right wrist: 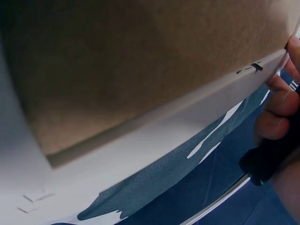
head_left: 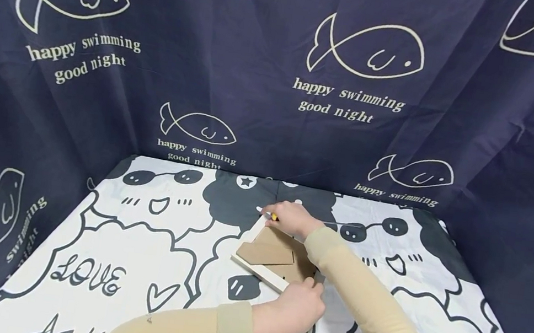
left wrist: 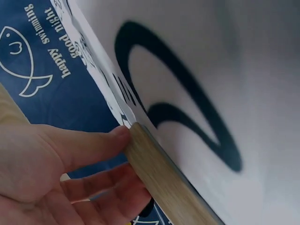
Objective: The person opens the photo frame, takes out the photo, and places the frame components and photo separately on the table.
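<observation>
A picture frame (head_left: 261,272) with white edges lies back side up, tilted, between the two hands. Its brown backing board (head_left: 304,264) carries a brown stand flap (head_left: 266,253). My left hand (head_left: 293,308) grips the near right part of the frame; in the left wrist view the thumb lies on its wood-coloured side (left wrist: 164,176), with fingers beneath. At the far corner, my right hand (head_left: 290,218) holds a screwdriver (right wrist: 276,152) by its black handle, fingers curled round it. The screwdriver's thin metal shaft (right wrist: 220,199) points away from the frame, and fingertips touch the frame's edge.
A white cloth with black cartoon print (head_left: 135,261) covers the table. Dark blue curtains with fish drawings (head_left: 268,78) hang behind and along both sides. Small dark metal tabs (right wrist: 257,67) show along the frame's inner edge.
</observation>
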`<state>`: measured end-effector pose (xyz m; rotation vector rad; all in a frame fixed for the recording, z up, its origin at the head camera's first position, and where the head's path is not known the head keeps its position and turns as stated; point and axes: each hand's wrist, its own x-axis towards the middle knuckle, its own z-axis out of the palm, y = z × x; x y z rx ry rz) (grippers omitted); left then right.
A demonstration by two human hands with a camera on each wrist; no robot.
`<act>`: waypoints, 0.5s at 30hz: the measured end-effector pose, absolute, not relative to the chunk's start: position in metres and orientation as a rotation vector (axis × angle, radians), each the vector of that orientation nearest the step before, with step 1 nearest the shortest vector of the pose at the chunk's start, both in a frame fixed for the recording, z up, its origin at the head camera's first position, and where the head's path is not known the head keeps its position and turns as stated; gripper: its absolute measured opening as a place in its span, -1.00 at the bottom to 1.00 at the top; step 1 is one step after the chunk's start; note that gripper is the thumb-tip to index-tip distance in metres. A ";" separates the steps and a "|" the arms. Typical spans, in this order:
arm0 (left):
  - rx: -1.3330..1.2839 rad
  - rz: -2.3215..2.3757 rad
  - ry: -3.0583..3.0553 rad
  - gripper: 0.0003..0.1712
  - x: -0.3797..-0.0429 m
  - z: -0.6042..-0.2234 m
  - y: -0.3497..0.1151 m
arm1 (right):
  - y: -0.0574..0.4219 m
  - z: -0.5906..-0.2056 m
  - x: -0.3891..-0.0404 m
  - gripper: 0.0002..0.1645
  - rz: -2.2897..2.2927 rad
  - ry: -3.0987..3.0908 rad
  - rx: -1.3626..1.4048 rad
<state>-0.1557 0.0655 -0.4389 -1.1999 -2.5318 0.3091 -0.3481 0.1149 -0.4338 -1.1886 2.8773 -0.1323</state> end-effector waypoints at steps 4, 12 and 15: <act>-1.261 0.288 -2.498 -0.95 -0.160 -0.440 0.065 | 0.116 -0.435 -0.350 -0.58 -0.129 2.880 -1.195; -1.363 0.325 -2.481 -0.96 -0.163 -0.436 0.060 | 0.118 -0.435 -0.352 -0.59 -0.084 2.899 -1.211; -1.397 0.336 -2.463 -0.95 -0.163 -0.435 0.058 | 0.119 -0.434 -0.351 -0.61 -0.071 2.903 -1.225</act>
